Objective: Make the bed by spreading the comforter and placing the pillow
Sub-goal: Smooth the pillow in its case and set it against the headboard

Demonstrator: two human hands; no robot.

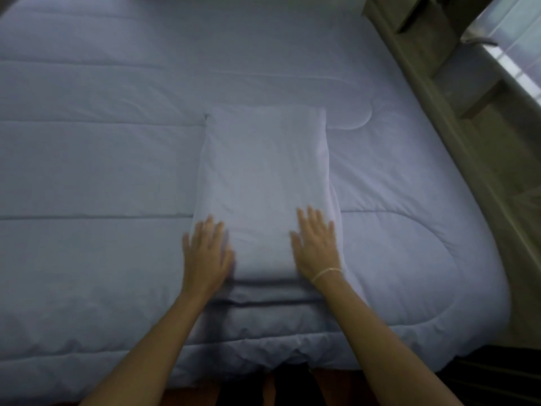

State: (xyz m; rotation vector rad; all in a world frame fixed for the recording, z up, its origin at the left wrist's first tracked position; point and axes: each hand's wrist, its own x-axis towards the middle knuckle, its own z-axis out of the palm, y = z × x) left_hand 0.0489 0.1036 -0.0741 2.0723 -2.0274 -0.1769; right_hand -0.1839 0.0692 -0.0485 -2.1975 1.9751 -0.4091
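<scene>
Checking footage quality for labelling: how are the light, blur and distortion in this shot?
Head view: dim, bluish light; left hand motion-blurred, right hand sharper; dark shadow under the pillow near edge; wide-angle bending of the comforter edges; window brightest.

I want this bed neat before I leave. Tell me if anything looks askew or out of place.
Nothing looks damaged. The comforter lies spread flat. The pillow sits lengthwise, short end toward the near edge, slightly skewed against the quilting lines. The left hand and right hand rest flat on its near corners.
</scene>
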